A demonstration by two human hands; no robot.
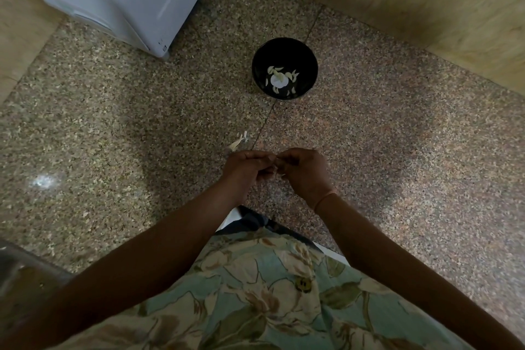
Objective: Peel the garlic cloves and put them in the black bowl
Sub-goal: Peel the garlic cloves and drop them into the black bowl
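Item 1, left hand (250,170): grip curled, fingertips pinching the garlic clove (276,167), which I see only as a pale sliver between both hands.
Item 2, right hand (304,173): grip likewise clamped on that clove from the other side.
Item 3, black bowl (284,50): on the floor (397,122), well ahead of the hands, peeled cloves (279,79) in its bottom.
Item 4, peel scraps (240,140): on the floor just beyond the left hand.
Handling note, my judgement: I would steady the clove in one hand, strip skin with the other thumb in short pulls, check that none clings, then reach forward and drop it in, not toss it.
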